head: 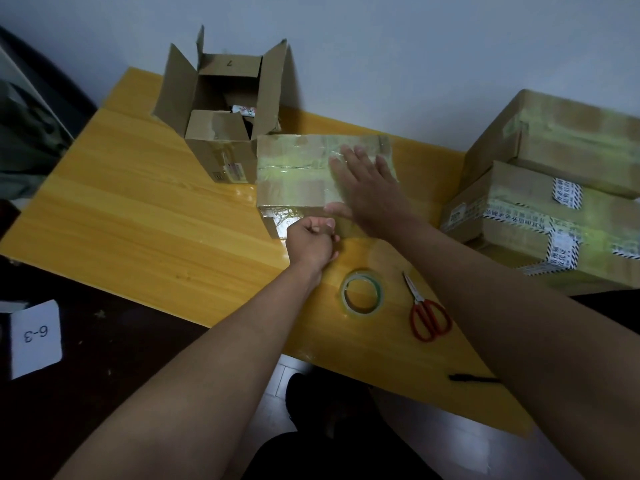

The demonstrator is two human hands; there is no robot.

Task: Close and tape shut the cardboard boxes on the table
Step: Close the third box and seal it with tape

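You can read "6-3" on the white card (35,337) at your lower left. A handwritten "7" sits on the open box's (221,109) far flap. Print on the stacked boxes' (540,216) tape is illegible.

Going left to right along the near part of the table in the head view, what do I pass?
Left hand → tape roll → scissors → black pen.

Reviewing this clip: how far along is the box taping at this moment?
Done: the two stacked taped cardboard boxes at the table's right end look sealed. In hand: the closed cardboard box at the centre already carries tape; the right hand presses flat on its top while the left hand is curled at its near side. Left: the brown cardboard box with raised flaps is open.
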